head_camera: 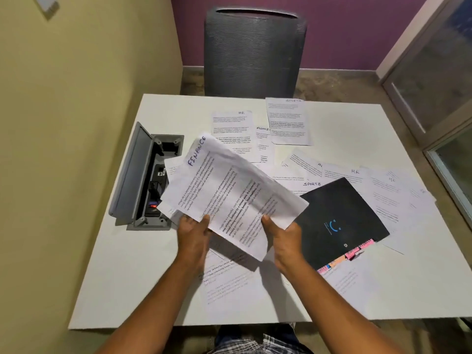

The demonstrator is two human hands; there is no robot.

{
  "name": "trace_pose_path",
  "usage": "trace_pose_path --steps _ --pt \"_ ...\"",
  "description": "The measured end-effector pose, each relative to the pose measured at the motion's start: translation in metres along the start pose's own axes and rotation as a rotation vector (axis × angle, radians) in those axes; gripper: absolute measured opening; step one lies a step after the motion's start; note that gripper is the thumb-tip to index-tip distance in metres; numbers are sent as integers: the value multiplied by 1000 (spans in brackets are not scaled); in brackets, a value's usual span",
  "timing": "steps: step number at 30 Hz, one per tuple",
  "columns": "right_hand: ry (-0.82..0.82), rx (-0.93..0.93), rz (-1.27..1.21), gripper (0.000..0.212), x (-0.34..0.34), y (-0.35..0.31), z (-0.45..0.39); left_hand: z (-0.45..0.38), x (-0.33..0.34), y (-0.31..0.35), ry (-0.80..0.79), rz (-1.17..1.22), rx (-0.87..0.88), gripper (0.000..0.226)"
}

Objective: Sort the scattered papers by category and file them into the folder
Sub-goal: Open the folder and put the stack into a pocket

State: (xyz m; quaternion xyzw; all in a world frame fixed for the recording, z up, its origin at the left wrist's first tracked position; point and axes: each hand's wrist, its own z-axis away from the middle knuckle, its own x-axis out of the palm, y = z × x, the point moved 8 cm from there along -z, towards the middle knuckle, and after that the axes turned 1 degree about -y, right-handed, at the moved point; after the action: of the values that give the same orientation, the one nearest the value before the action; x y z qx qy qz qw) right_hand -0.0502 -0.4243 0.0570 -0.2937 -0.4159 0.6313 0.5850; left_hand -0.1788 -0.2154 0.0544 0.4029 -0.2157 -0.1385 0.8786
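Note:
Both my hands hold a small stack of printed sheets above the white table (122, 264); the top sheet is headed FINANCE (224, 190). My left hand (194, 233) grips the stack's lower left edge, thumb on top. Its lower right edge is pinched by my right hand (281, 238). A black folder (339, 221) with pink and orange tabs lies closed just right of my right hand. Loose sheets lie scattered beyond: one headed HR (232, 134), one headed SPORTS (288, 121), an ADMIN sheet (264, 144) and more on the right (388, 195). Other sheets (229, 279) lie under my forearms.
An open grey cable box (145, 175) with sockets is sunk into the table's left side, lid raised. A grey mesh chair (252, 52) stands at the far edge. A yellow wall runs along the left, glass panels on the right.

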Motion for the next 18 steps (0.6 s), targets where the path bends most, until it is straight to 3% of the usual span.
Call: trace_pose_path --steps 3,5,7,9,11,14,18 --pt "-16 -84 170 14 -16 -20 -9 -24 -36 48 105 -230 246 82" --pt "-95 -103 237 14 -19 -32 -9 -42 -46 79 52 -470 371 95" --pt "-166 -101 254 12 -17 -40 -5 -55 -34 88 -174 -595 368 80" --pt "-173 -105 255 10 -18 -42 -6 -55 -19 83 -308 -621 277 43" --pt "-89 -146 260 10 -21 -43 -10 -44 -11 78 -250 -589 272 17" --pt "32 -264 270 12 -19 -40 -8 -14 0 66 -91 -469 379 22" --pt "-10 -333 228 25 8 -17 7 20 1 23 60 -342 421 23"
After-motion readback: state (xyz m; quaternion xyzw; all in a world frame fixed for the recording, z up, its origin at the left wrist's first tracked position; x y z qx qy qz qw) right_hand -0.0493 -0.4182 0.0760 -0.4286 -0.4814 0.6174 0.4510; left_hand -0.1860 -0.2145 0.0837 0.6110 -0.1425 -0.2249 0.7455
